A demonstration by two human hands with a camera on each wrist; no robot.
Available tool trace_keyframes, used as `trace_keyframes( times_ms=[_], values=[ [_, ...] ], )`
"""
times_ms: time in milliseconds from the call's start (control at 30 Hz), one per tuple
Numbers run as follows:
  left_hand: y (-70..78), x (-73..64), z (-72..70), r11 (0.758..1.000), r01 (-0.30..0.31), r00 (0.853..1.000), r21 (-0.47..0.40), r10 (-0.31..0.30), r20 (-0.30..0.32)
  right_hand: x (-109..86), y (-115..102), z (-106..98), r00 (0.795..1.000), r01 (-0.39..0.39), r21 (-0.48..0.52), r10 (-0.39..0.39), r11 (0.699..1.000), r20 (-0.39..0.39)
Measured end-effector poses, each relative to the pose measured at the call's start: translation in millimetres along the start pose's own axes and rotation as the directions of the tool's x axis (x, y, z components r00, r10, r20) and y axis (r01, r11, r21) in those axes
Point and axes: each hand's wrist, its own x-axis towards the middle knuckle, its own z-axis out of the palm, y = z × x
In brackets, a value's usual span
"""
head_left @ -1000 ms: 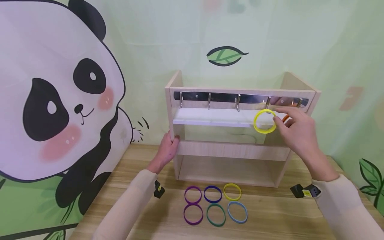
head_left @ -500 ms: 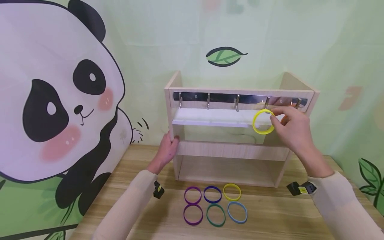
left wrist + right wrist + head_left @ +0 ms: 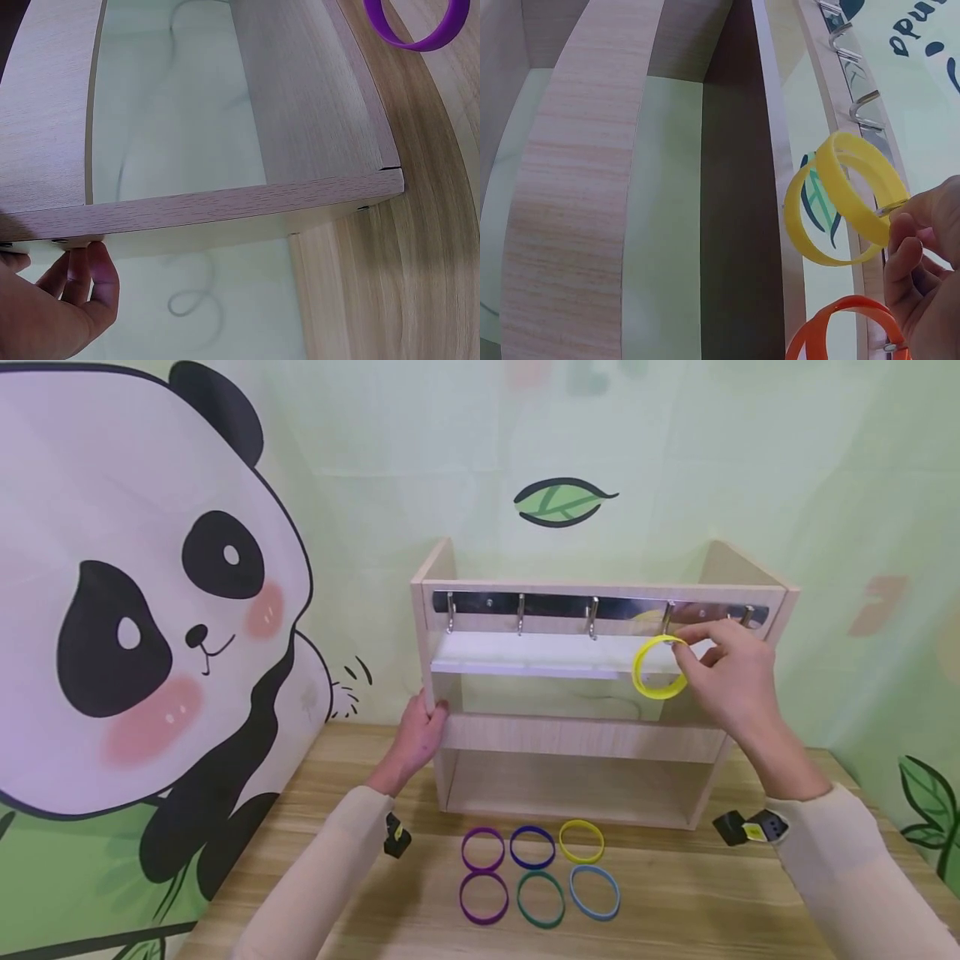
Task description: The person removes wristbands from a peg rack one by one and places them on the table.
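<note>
My right hand pinches a yellow silicone wristband at the fourth hook of a wooden rack. In the right wrist view the tip of that hook pokes through the wristband beside my fingertips. A second yellow loop shows behind it; I cannot tell whether it is a separate band. An orange wristband hangs on the hook beside it, hidden by my hand in the head view. My left hand grips the rack's left side panel, its fingers against the outer face.
Several wristbands lie in two rows on the wooden table before the rack: purple, dark blue, yellow, purple, green and light blue. Three hooks farther left hold no bands.
My right hand has shifted slightly left with the yellow wristband, which now sits slightly lower. The orange band has gone out of sight behind the hand. My left hand stays put.
</note>
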Motion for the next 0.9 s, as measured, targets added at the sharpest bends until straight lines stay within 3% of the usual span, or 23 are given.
trace_keyframes(
  times_ms=[200, 533, 900],
  values=[
    [1.1, -1.6, -1.0, 1.0, 0.019, 1.0, 0.022, -0.019, -0.009, -0.7, -3.0, -0.3, 1.0, -0.008, 0.013, 0.008, 1.0, -0.003],
    [1.7, -2.1, -1.1, 0.999, 0.027, 1.0, 0.016, -0.027, -0.006, -6.0, -4.4, -1.7, 0.993, 0.069, 0.036, -0.065, 0.997, -0.103],
    [0.7, -1.9, -0.5, 1.0, 0.014, 1.0, 0.019, -0.014, 0.0, -23.8, 0.9, 1.5, 0.988, 0.142, 0.066, -0.138, 0.988, -0.068]
  ],
)
